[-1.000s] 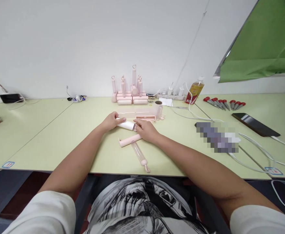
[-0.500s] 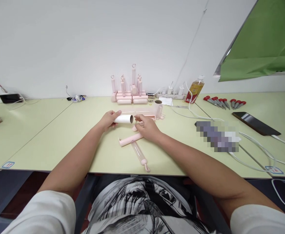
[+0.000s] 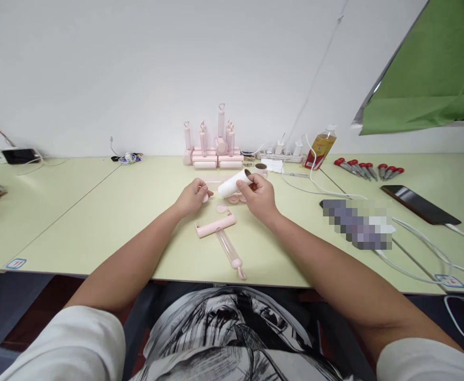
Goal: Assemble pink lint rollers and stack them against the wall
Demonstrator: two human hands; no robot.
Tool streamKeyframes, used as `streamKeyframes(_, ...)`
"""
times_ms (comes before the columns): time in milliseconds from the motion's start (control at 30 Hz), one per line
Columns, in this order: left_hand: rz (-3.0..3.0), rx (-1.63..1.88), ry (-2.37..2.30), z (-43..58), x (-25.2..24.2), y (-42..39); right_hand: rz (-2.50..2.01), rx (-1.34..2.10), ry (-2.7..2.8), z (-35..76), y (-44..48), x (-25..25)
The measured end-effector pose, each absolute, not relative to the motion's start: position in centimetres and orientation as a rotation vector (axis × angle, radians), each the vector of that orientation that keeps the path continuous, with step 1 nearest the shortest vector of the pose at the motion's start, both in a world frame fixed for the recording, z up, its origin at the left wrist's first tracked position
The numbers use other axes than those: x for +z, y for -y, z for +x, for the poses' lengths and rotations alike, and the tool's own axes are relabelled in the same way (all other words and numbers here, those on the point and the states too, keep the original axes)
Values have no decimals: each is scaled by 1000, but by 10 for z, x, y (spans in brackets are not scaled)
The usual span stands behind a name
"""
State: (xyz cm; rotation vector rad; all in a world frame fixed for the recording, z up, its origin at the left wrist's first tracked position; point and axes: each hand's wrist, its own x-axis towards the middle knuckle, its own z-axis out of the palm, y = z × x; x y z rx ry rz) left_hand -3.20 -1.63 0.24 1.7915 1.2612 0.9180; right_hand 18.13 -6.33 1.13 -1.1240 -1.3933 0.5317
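Observation:
My right hand [image 3: 259, 198] grips a white paper roll [image 3: 232, 185] by its right end, the roll tilted with its open end up to the right. Left of it, my left hand [image 3: 194, 197] is closed on a small pink disc [image 3: 205, 198]. Another pink disc [image 3: 221, 209] lies on the table between my hands, and more discs [image 3: 234, 199] lie under the roll. Nearer me rests a pink roller frame [image 3: 216, 226] with a clear handle [image 3: 228, 247] ending in a pink loop. Behind my hands is a clear pink tube [image 3: 213, 183], partly hidden.
Assembled pink rollers [image 3: 218, 159] stand by the wall. Farther right are a power strip [image 3: 279, 156], a drink bottle [image 3: 320, 148], red-capped tools [image 3: 355, 166], a black phone [image 3: 419, 205], a blurred device [image 3: 355, 225] and white cables. A cup-like tube [image 3: 261, 169] stands behind my right hand.
The white roll has passed from my left hand to my right and is now tilted. My left hand now holds a pink disc. My right hand has moved up, uncovering the roller frame's right end.

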Motion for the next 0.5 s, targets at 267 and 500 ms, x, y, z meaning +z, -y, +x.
streamKeyframes(267, 2355, 637, -1240, -36, -2, 14, -1096, 564, 1372, 179, 65, 14)
streamKeyframes(500, 2315, 781, -1278, -44, -10, 4, -1062, 562, 1373, 180, 63, 9)
